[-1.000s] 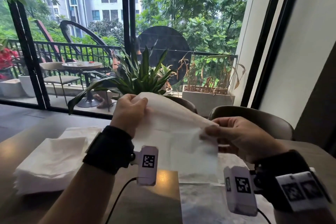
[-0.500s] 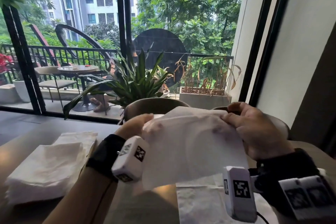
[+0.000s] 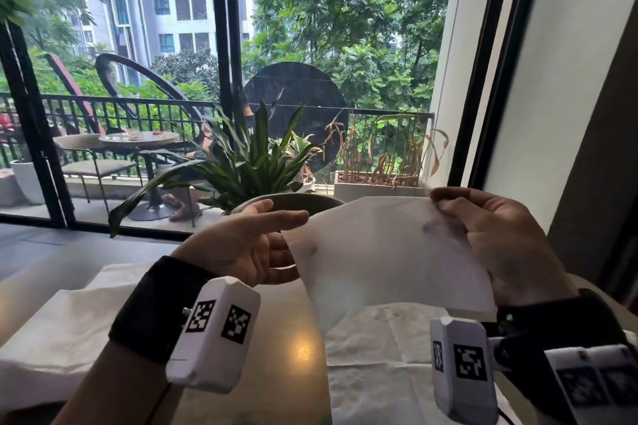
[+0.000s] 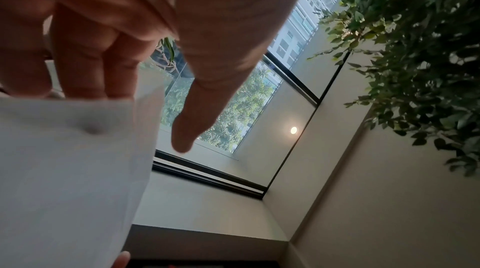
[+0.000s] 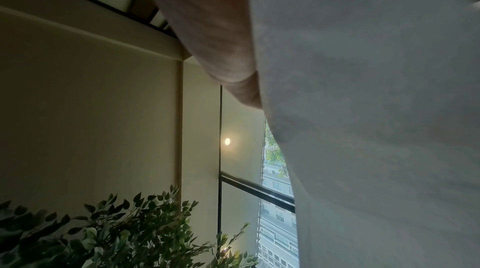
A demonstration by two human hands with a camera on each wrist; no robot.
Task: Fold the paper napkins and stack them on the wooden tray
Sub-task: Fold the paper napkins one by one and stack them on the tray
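A white paper napkin [image 3: 386, 252] hangs spread in the air between my hands, above the table. My right hand [image 3: 438, 202] pinches its upper right corner, and the sheet drapes down in front of that palm. My left hand [image 3: 276, 238] is turned palm up at the napkin's left edge. Its thumb and forefinger are stretched out straight, and one fingertip shows as a dark spot through the sheet. In the left wrist view the fingers [image 4: 78, 56] pass behind the napkin [image 4: 64, 169]. The right wrist view is mostly filled by the napkin [image 5: 376, 128]. I cannot make out the wooden tray.
A thick stack of white napkins [image 3: 69, 331] lies on the table [image 3: 286, 390] at the left. Another unfolded napkin [image 3: 379, 362] lies flat under my right hand. Chair backs [image 3: 286, 198] stand at the far edge, with a potted plant [image 3: 248, 166] and the window behind.
Both hands have risen and moved apart, stretching the napkin wider. My left hand has turned palm up and opened from its earlier grip on the top left corner.
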